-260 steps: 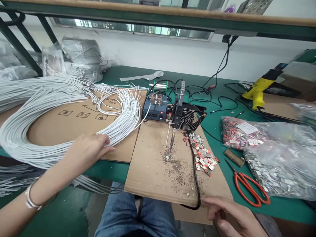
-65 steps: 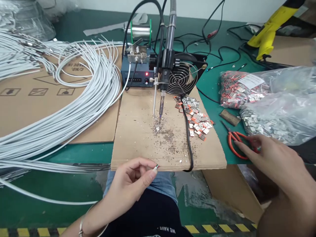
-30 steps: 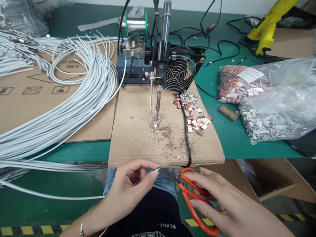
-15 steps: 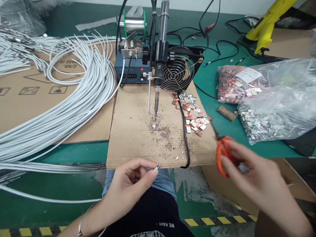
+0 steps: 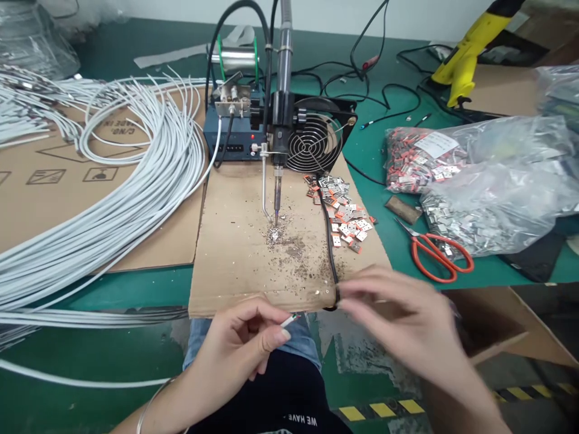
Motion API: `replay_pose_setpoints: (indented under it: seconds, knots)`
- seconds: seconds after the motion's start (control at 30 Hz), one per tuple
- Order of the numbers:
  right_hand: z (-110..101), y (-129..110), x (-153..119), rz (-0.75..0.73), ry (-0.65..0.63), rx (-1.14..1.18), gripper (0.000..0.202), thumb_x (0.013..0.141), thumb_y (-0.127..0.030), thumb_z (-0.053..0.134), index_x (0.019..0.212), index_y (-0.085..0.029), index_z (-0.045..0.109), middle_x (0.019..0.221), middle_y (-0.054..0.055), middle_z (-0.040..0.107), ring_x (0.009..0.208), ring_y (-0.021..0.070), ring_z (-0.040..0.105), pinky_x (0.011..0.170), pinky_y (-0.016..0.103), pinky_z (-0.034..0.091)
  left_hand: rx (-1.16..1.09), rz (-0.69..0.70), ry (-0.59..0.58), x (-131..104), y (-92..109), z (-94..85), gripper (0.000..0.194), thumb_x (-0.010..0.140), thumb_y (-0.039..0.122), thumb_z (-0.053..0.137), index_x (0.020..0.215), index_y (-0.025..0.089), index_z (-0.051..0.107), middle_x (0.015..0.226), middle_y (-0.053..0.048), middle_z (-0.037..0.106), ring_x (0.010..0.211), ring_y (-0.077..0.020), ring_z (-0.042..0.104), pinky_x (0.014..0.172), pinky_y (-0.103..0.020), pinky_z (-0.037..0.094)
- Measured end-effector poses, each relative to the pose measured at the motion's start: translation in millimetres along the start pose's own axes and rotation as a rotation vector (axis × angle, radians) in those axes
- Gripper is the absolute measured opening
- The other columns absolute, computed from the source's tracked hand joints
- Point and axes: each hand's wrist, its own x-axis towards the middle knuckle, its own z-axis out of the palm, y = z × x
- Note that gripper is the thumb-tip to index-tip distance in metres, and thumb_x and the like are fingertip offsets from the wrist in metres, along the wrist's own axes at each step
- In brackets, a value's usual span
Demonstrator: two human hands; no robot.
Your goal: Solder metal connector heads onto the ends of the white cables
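Observation:
My left hand (image 5: 246, 340) pinches a white cable (image 5: 287, 320) near its stripped end, where small coloured wires show, just below the cardboard's front edge. To its right, my right hand (image 5: 398, 313) is blurred by motion, its fingertips near the black cord; whether it holds anything is too smeared to tell. Orange-handled scissors (image 5: 441, 256) lie on the green table beside the cardboard. A soldering iron (image 5: 281, 129) points down at solder bits on the cardboard (image 5: 235, 241). Metal and orange connectors (image 5: 350, 220) lie in a pile to the right of the tip.
A blue soldering station (image 5: 235, 141) and a round fan (image 5: 314, 143) stand behind. A large bundle of white cables (image 5: 149, 187) covers the left side. Bags of connectors (image 5: 420, 160) and a yellow tool (image 5: 470, 54) are at the right. A black cord (image 5: 329, 241) crosses the cardboard.
The scissors have left my right hand and now lie on the table. My right hand has moved left towards my left hand. The view has shifted slightly.

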Motion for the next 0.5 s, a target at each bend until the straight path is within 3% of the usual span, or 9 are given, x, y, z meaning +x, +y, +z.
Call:
replay_pose_setpoints:
  seconds: [0.03, 0.13, 0.4, 0.5]
  knots:
    - [10.5, -10.2, 4.1, 0.002, -0.17, 0.115, 0.016, 0.079, -0.021, 0.065, 0.094, -0.021, 0.066, 0.084, 0.0, 0.066, 0.077, 0.0084, 0.061, 0.067, 0.019, 0.048, 0.013, 0.003, -0.009, -0.1, -0.2, 0.4, 0.017, 0.077, 0.032, 0.069, 0.08, 0.016, 0.065, 0.055, 0.005, 0.048, 0.038, -0.0034, 0.042, 0.032, -0.012, 0.031]
    - [30.1, -27.5, 15.6, 0.033, -0.32, 0.361, 0.012, 0.08, -0.027, 0.066, 0.088, -0.019, 0.07, 0.072, -0.002, 0.063, 0.068, 0.0038, 0.056, 0.061, 0.013, 0.044, 0.053, 0.018, -0.003, -1.3, -1.8, 1.2, 0.019, 0.076, 0.034, 0.07, 0.078, 0.015, 0.065, 0.055, 0.004, 0.049, 0.038, -0.0044, 0.043, 0.032, -0.013, 0.032]
    - [34.9, -26.9, 16.9, 0.172, -0.327, 0.524, 0.013, 0.077, -0.025, 0.067, 0.069, -0.015, 0.07, 0.063, 0.001, 0.062, 0.057, 0.0049, 0.051, 0.051, 0.017, 0.036, 0.16, 0.095, 0.056, -4.9, 1.3, 3.7, 0.014, 0.075, 0.028, 0.069, 0.07, 0.016, 0.065, 0.053, 0.004, 0.05, 0.038, -0.005, 0.044, 0.033, -0.013, 0.033]
    - [42.4, -26.7, 14.8, 0.201, -0.263, 0.657, 0.014, 0.074, -0.02, 0.068, 0.063, -0.012, 0.066, 0.056, 0.0, 0.056, 0.051, 0.0047, 0.045, 0.047, 0.017, 0.033, 0.12, 0.108, 0.076, -4.4, -2.5, 4.6, 0.013, 0.076, 0.028, 0.069, 0.07, 0.016, 0.064, 0.053, 0.004, 0.051, 0.037, -0.0049, 0.044, 0.033, -0.013, 0.034]
